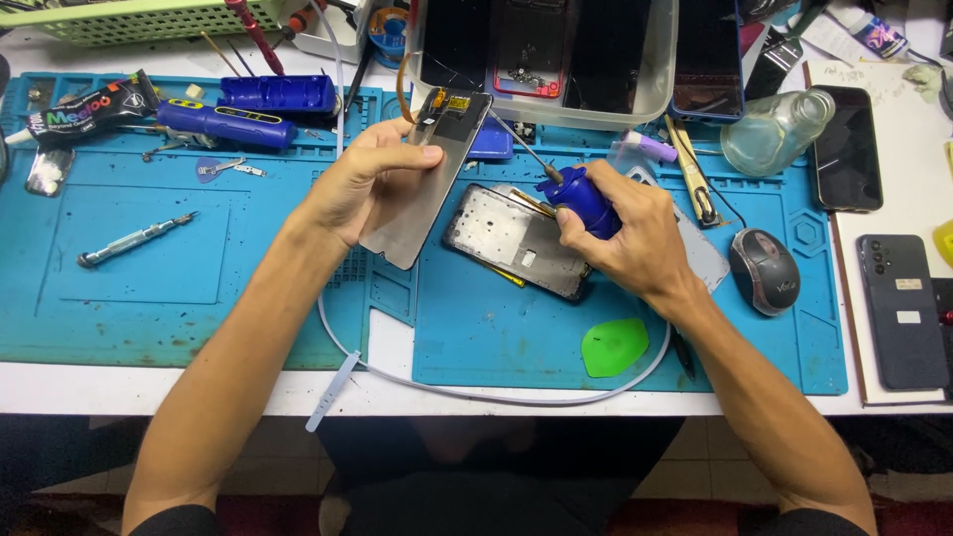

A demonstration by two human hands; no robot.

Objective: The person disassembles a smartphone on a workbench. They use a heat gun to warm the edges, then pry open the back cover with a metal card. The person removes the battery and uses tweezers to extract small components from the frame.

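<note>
Screen panel (422,179), thin grey sheet with a flex strip at its top edge, held tilted above the blue mat (149,298), upper end near the clear plastic tub (655,89). Left hand (372,184) pinches it by the top, thumb across the back face, fingers behind; lower corner hangs free over the gap between the two mats.

Right hand (625,233) closed in a fist round the blue handle of a screwdriver (566,179), thin metal shaft pointing up-left to the panel's top corner by the flex. Tip contact too small to tell.

Phone frame (521,238) lies flat on the mat just under the right hand, open side up, partly covered by the wrist.

To do this well, judging from the pose: keep the panel steady by its edges, don't bend it, work the tip gently at the flex, not jabbing.

Around: green pick (613,347) near the front edge, computer mouse (764,270) right of the hand, glass bottle (774,129) behind, dark phone (901,310) far right, white cable (447,389) looping along the table front, metal tool (134,238) on the left mat.
</note>
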